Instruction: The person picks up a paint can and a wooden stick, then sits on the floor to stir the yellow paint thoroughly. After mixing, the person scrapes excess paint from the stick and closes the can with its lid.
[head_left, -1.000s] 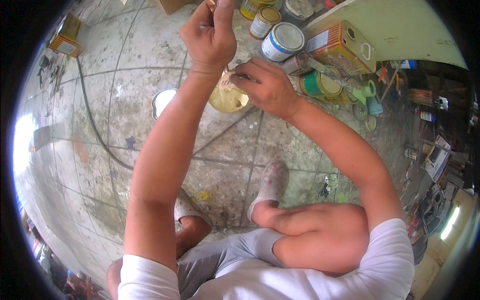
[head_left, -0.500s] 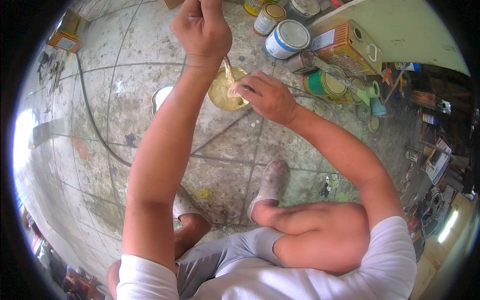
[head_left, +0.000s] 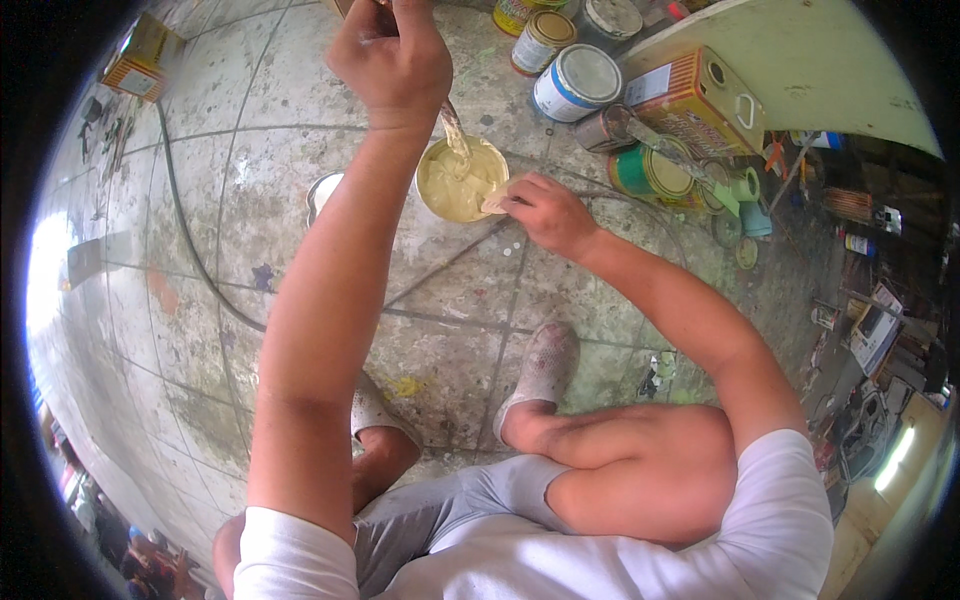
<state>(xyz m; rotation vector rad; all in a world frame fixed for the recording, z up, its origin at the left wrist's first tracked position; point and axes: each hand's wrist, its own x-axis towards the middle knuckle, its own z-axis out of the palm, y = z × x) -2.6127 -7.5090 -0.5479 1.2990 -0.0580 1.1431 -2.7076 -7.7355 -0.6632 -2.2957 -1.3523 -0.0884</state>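
My left hand (head_left: pixel 398 75) is closed around the upper part of a stick (head_left: pixel 455 128) coated with pale paste. The stick slants down, and its lower end is over or in an opened round tin of creamy yellow paste (head_left: pixel 455 195) on the floor. My right hand (head_left: pixel 552 212) pinches a small, flat, paste-coloured scraper (head_left: pixel 496 202) at the tin's right rim. Its edge is smeared, and the fingers cover part of it. Left of the tin, a white round lid or container (head_left: pixel 322 192) is partly hidden by my left forearm.
A white and blue tin (head_left: pixel 578 85), a rectangular metal can (head_left: pixel 700 100) and a green tin (head_left: pixel 640 172) stand at the far right. A dark hose (head_left: pixel 180 210) curves along the stained floor. At the far left is a box-shaped can (head_left: pixel 137 72).
My right hand has moved the scraper off the stick, down and right to the tin's rim. My left hand has shifted slightly left with the stick.
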